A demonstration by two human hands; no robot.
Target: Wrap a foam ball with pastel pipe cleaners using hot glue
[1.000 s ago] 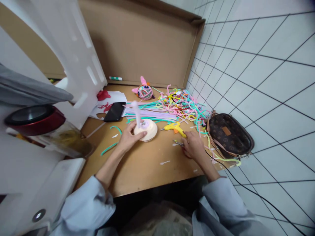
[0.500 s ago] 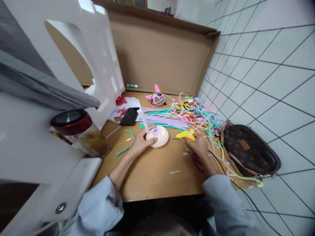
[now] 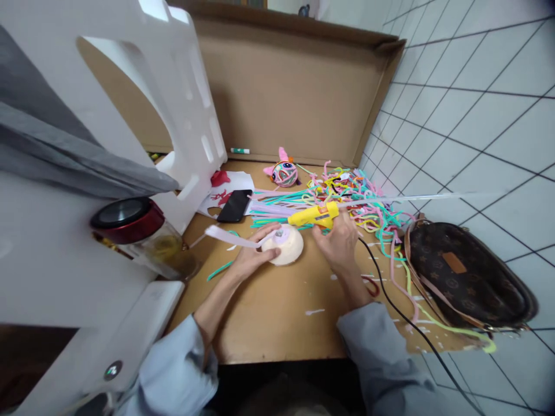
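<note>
My left hand is closed around the left side of a cream-coloured dome, thumb pressed on its front. A pale lilac strip sticks out to the left from the lilac patch on top of the dome. My right hand grips a yellow hot glue gun, its nozzle pointing left, above and just right of the dome. A long clear glue stick juts from the gun's back, and a black cord trails down to the right.
Lilac and teal pipe cleaners and a colourful tangle lie behind. A decorated ball with pink ears, a black phone and a marker are further back. A glass bottle stands left; scissors and a brown bag lie right.
My right hand has lifted the glue gun off to the upper left, nearer the dome, bringing its glue stick into view. The lilac strip has swung down to the left.
</note>
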